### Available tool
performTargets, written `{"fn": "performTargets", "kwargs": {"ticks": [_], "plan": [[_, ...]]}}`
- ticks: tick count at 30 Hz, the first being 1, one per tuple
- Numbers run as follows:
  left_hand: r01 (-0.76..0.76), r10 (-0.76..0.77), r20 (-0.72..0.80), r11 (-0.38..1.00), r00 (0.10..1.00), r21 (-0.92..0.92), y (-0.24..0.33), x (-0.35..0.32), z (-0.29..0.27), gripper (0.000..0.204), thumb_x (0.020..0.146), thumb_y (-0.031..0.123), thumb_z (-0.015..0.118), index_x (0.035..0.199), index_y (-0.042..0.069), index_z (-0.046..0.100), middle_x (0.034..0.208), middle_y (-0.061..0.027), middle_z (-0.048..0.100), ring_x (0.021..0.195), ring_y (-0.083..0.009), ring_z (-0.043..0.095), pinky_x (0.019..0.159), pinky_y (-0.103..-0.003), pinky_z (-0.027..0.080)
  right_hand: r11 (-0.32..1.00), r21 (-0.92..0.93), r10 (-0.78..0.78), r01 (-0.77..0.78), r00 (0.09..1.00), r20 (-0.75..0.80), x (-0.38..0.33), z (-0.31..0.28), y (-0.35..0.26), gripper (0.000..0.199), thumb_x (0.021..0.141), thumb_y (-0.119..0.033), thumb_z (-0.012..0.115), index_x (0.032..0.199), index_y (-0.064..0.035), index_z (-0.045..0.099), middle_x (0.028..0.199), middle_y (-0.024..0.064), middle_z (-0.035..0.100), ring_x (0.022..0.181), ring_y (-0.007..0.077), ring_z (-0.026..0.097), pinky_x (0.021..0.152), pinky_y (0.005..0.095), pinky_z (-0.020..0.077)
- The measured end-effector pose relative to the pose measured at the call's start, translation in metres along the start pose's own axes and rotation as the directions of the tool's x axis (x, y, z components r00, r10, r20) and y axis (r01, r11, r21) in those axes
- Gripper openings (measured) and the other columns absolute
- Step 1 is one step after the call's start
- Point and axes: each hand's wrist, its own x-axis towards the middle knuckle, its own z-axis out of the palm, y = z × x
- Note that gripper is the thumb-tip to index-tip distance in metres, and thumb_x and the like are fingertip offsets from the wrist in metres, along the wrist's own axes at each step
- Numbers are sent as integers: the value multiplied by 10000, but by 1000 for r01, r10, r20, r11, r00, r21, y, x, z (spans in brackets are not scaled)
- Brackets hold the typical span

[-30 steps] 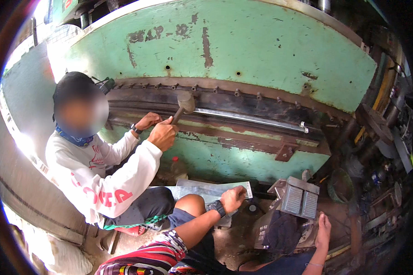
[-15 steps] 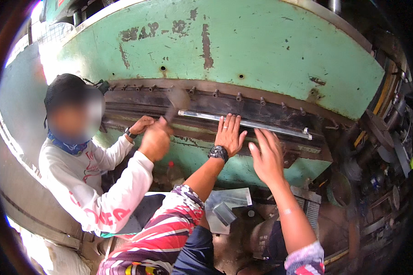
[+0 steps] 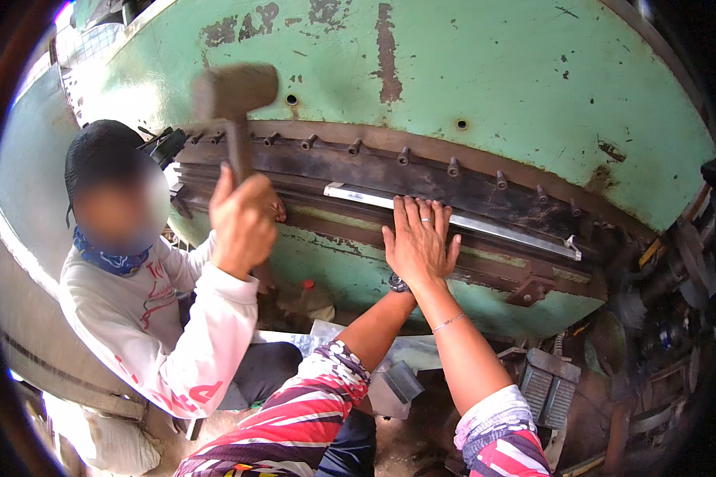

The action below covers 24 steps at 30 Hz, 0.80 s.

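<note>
A long, narrow shiny metal strip (image 3: 501, 228) lies along the dark bed of a green press machine (image 3: 533, 87). My right hand (image 3: 418, 250) rests flat on top of my left, its fingertips on the strip. Most of my left hand (image 3: 453, 249) is hidden beneath it; the thumb sticks out to the right, and a dark watch (image 3: 398, 282) shows at the wrist. To the left, a co-worker's hand (image 3: 243, 226) holds up a mallet (image 3: 235, 89), blurred by motion. The co-worker's other hand (image 3: 279, 208) is at the machine's edge, partly hidden.
A row of bolts (image 3: 403, 156) runs along the machine above the strip. Below are a bent sheet-metal piece (image 3: 403, 383), a bottle with a red cap (image 3: 314, 298) and a ribbed metal block (image 3: 549, 385). Assorted metal parts crowd the right side.
My right hand has moved left and now lies over my left hand on the strip. The co-worker's mallet has risen up and to the left. The view has shifted slightly.
</note>
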Motion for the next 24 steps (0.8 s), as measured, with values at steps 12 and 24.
{"fn": "performTargets", "kwargs": {"ticks": [12,24], "plan": [[9,-9,7,1000,1000,2,5,-1,3,715,1028,412,458,1621,26,352,1674,-195,352,1585,-372,255,1314,-546,137,998,-36,42,-42,999,-5,-5,1,-2,642,905,-319,632,1489,-68,543,1504,144,550,1436,424,421,1273,570,217],[27,-27,4,1000,1000,1,5,-5,2,717,1030,414,457,1630,38,341,1688,-189,329,1595,-369,231,1314,-549,127,997,-25,77,-77,997,9,-8,-8,-10,640,902,-267,661,1492,-58,533,1534,149,535,1480,411,410,1263,529,267]]}}
